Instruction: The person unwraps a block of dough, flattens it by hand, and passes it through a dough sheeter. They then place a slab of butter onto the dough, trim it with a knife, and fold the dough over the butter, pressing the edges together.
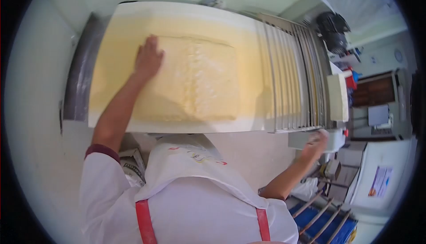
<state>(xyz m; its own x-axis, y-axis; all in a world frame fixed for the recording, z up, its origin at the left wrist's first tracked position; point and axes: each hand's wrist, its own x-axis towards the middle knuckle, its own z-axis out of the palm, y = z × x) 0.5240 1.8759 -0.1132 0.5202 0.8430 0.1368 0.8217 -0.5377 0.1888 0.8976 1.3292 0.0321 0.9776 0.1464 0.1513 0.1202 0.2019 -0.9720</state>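
Note:
A flat, pale yellow rectangle of dough (213, 80) lies on the belt (115, 35) of a dough sheeter, with a rough, lumpy line down its middle. My left hand (150, 58) rests at the dough's left edge near its far corner, fingers stretched out and holding nothing. Off to the right, my right hand (317, 140) is beside the grey control box (306, 141) at the machine's near side. Its fingers are blurred, and I cannot tell what they touch.
A metal bar guard (284, 75) crosses the belt right of the dough. Beyond it sit a white block-shaped part (338, 97) and a dark motor (333, 31). A rack with wooden bars (317, 215) stands at the lower right. A wall runs along the left.

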